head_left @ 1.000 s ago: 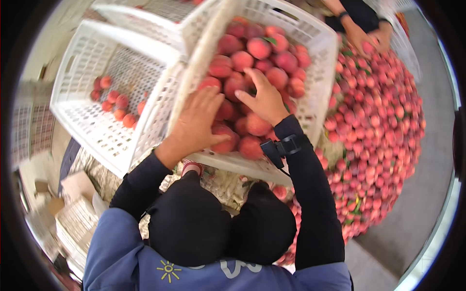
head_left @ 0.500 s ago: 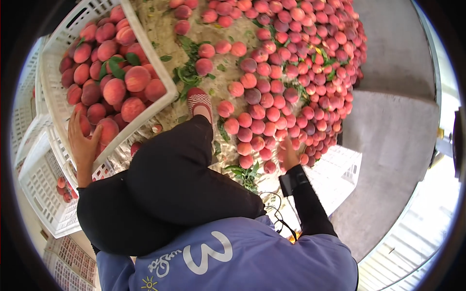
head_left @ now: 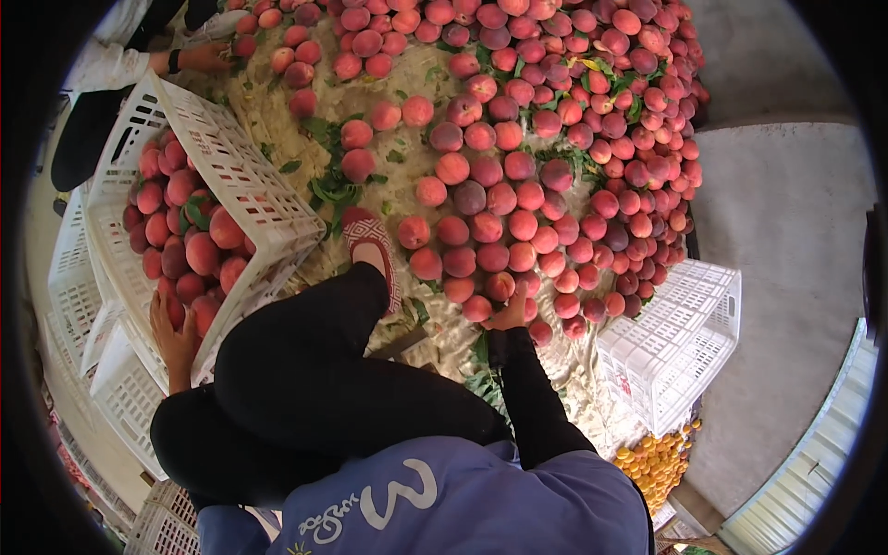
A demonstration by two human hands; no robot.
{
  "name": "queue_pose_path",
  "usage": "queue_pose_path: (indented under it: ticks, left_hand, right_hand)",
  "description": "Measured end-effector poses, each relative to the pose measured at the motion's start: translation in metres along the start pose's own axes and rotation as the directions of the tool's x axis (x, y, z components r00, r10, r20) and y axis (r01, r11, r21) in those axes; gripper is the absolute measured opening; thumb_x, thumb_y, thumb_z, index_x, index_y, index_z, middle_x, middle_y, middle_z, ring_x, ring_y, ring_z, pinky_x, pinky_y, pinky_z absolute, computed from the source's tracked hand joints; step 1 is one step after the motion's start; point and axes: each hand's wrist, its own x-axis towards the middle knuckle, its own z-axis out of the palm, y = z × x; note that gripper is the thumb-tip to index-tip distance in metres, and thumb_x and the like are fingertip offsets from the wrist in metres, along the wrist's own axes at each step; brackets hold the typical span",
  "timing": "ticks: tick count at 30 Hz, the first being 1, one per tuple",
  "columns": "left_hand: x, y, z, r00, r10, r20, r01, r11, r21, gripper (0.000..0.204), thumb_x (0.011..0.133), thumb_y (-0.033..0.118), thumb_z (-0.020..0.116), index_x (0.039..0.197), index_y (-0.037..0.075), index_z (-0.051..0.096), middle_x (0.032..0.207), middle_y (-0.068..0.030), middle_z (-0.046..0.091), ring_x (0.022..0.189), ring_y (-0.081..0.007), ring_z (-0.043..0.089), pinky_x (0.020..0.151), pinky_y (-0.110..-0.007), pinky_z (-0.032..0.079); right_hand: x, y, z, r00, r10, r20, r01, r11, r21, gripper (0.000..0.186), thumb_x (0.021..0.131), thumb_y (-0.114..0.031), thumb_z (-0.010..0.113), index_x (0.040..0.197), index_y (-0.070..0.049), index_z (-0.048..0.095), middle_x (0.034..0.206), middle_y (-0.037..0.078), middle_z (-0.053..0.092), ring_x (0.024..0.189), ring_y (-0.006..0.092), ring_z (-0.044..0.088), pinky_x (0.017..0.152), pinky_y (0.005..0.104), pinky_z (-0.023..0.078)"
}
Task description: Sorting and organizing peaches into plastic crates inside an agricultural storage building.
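Observation:
My left hand (head_left: pixel 176 340) reaches over the near edge of a white plastic crate (head_left: pixel 264 208) filled with red peaches (head_left: pixel 202 252). Its thumb and fingers are spread apart and rest against the peaches in the crate's near corner. On the right, my right hand (head_left: pixel 508 314) is at the near edge of a broad layer of loose peaches (head_left: pixel 500 199). Its fingers curl round a peach (head_left: pixel 500 285), partly hiding it. More peaches lie close on both sides of that hand.
An overturned white crate (head_left: pixel 671 338) lies right of the peaches, by a grey wall (head_left: pixel 786 222). Orange fruit (head_left: pixel 659 462) is heaped below it. More crates (head_left: pixel 129 398) stand at the left. Another person's hand (head_left: pixel 205 57) reaches in at the upper left. Green leaves (head_left: pixel 333 185) are strewn about.
My view has shifted. My right hand has moved left along the peaches' near edge, and my left hand stays at the crate's near corner. Another person's arm has come into view.

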Motion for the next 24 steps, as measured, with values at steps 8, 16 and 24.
queue_pose_path:
  ticks: [8,16,24]
  left_hand:
    - [0.000,0.014,-0.009,1.000,-0.006,0.023,0.007,0.999,-0.048,0.062,0.085,0.024,0.072,0.140,0.007,0.050,0.151,-0.0189,0.039,0.140,-0.0379,0.036,0.116,-0.047,0.027]
    - [-0.001,0.029,-0.017,0.993,-0.107,0.058,0.108,0.994,-0.022,0.068,0.077,0.028,0.074,0.138,0.009,0.052,0.153,-0.0165,0.038,0.141,-0.0384,0.033,0.116,-0.049,0.026]
    - [-0.001,0.029,-0.018,0.991,-0.103,0.082,0.106,0.994,-0.032,0.066,0.079,0.027,0.074,0.138,0.009,0.053,0.152,-0.0176,0.038,0.141,-0.0389,0.034,0.116,-0.048,0.027]
  right_hand:
    - [0.096,-0.081,0.078,0.838,0.464,0.289,-0.481,0.374,0.793,0.092,0.082,-0.023,0.077,0.152,-0.018,0.018,0.140,0.009,0.035,0.125,0.0258,0.042,0.088,0.0519,0.053]
    - [0.253,-0.223,0.278,0.906,0.257,0.337,-0.423,0.506,0.751,0.049,0.096,-0.052,0.053,0.131,-0.018,0.052,0.114,0.003,0.061,0.100,0.0231,0.063,0.076,0.0427,0.058]
    - [0.268,-0.276,0.339,0.879,0.194,0.435,-0.394,0.809,0.436,0.069,0.095,-0.062,0.046,0.148,-0.018,0.036,0.139,0.008,0.047,0.125,0.0259,0.048,0.097,0.0402,0.039]
